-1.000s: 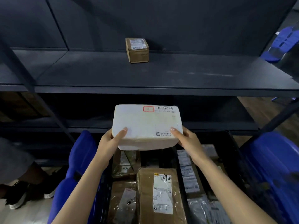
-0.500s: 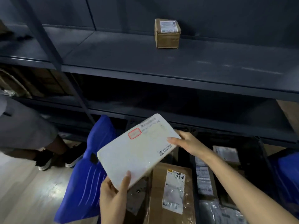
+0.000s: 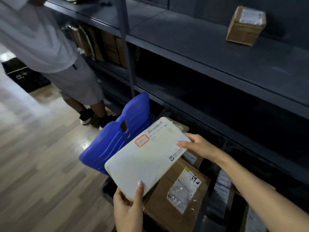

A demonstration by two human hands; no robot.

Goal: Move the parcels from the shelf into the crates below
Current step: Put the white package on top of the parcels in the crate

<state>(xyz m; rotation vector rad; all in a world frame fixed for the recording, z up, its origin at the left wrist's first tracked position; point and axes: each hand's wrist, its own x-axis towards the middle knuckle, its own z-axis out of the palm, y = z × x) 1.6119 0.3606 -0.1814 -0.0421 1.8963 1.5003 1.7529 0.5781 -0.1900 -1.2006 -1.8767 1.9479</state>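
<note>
A flat white parcel point(image 3: 147, 156) with a red stamp and a barcode label is tilted above the dark crate point(image 3: 204, 213) of parcels. My left hand point(image 3: 127, 208) grips its near lower corner, thumb on top. My right hand point(image 3: 199, 146) holds its far right edge. Below lies a brown cardboard parcel point(image 3: 175, 198) with a white label marked in pen. One small brown box point(image 3: 245, 25) stands alone on the dark shelf point(image 3: 209, 47) at the upper right.
A blue crate flap point(image 3: 115, 139) sticks up at the crate's left side. Another person in grey shorts point(image 3: 75, 81) stands at the left by the shelving. Brown parcels point(image 3: 102, 44) stand on a lower shelf behind them. Wood floor point(image 3: 41, 156) lies on the left.
The view has swung left and down. The white parcel has turned from level to diagonal and come lower over the crate; both hands still hold it. The other person has come into view.
</note>
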